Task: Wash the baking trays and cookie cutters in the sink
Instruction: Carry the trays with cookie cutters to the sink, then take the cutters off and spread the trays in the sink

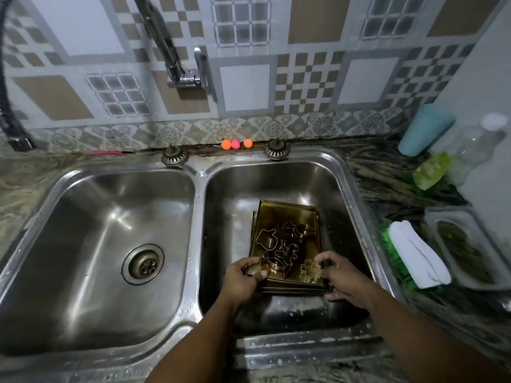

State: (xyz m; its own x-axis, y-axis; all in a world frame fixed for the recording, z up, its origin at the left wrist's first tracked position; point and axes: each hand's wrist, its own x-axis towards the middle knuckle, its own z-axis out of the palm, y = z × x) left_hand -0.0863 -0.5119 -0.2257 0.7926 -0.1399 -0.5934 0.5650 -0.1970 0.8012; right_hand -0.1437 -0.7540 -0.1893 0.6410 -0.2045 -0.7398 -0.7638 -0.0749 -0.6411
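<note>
In the right basin of the double sink, the left grip was closed on the near left corner of the stacked baking trays. The right grip was closed on the near right corner, thumb beside a flower-shaped cutter. The cookie cutters lay loose on the top tray. The trays appeared dark and unwashed. No water was seen running from the tap, and no suds were evident. A white cloth over a green scrubber and a green bottle sat untouched on the table to the right. Assessment: items were in the sink; wetting, soaping, scrubbing and rinsing all remained.
</note>
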